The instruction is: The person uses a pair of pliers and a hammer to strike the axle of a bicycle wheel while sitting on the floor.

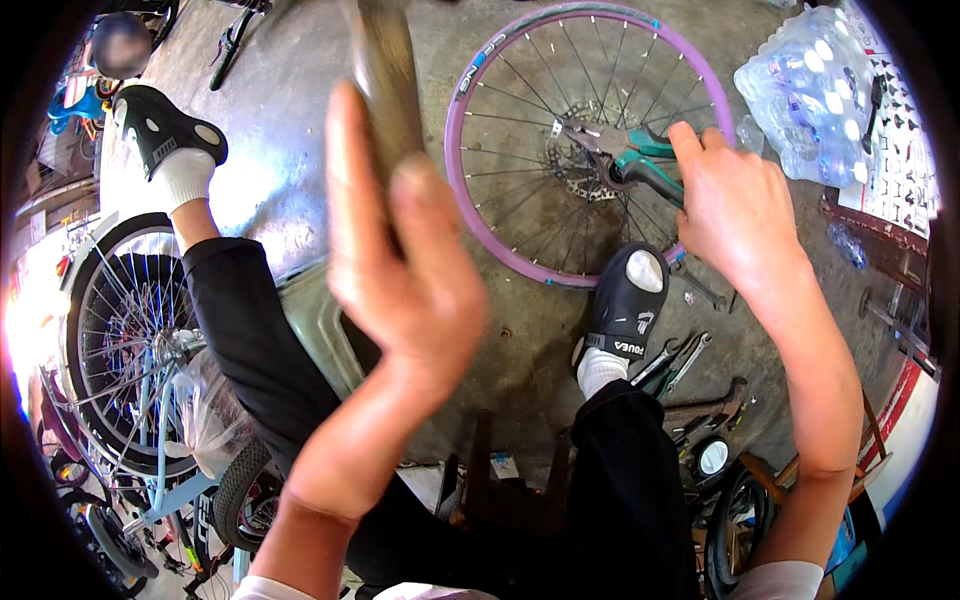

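My right hand [735,195] is wrapped round the green-and-black handles of a pair of pliers [645,165]. The jaws lie over the hub area of a purple-rimmed bicycle wheel [455,170]; whether they grip a part there is not clear. That wheel lies flat on the floor, with a disc rotor [578,180] at its centre. My left hand [405,260] is raised left of the wheel and closed on a long brown-grey bar [388,80], smeared by motion. Its upper end runs out of view, so its kind cannot be made out.
My black shoe [630,305] stands against the wheel's near edge. Several wrenches [688,362] and a hammer [735,400] lie on the floor beside it. Shrink-wrapped bottles [815,95] stand at far right. Another bicycle wheel [80,310] stands at left, near a grey-green container [325,325].
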Tool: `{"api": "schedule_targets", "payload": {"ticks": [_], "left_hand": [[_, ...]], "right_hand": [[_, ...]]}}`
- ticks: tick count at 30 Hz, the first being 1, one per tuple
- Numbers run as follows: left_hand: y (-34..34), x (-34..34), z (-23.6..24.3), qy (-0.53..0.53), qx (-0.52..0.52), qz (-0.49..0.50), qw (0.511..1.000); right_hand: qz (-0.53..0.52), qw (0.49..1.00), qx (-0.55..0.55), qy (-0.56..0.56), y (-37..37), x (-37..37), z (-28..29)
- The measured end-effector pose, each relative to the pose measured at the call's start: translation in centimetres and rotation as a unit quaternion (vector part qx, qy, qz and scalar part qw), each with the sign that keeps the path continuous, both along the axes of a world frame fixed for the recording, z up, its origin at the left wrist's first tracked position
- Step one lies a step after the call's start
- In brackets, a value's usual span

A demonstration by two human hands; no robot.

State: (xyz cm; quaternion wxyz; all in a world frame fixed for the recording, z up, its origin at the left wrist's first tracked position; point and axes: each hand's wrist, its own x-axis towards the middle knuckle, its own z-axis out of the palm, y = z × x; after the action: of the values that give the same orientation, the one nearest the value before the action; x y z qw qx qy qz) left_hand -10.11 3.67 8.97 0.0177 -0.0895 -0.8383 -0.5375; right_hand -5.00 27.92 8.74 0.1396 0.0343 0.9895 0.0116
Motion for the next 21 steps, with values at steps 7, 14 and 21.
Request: {"api": "schedule_targets", "payload": {"ticks": [7,14,21], "left_hand": [[-0.7,3.2,-3.0,-0.086,-0.015,-0.053,0.995],[-0.6,2.6,-1.7,-0.037,0.020,0.047,0.998],[-2.0,4.1,-5.6,-0.094,0.007,-0.009,0.995]], "right_hand": [[0.036,0.999,0.025,0.013,0.2,-0.7,0.3],[0.070,0.997,0.038,0.013,-0.3,-1.2,0.2],[0.080,0.995,0.052,-0.015,-0.4,-1.6,0.3]]}}
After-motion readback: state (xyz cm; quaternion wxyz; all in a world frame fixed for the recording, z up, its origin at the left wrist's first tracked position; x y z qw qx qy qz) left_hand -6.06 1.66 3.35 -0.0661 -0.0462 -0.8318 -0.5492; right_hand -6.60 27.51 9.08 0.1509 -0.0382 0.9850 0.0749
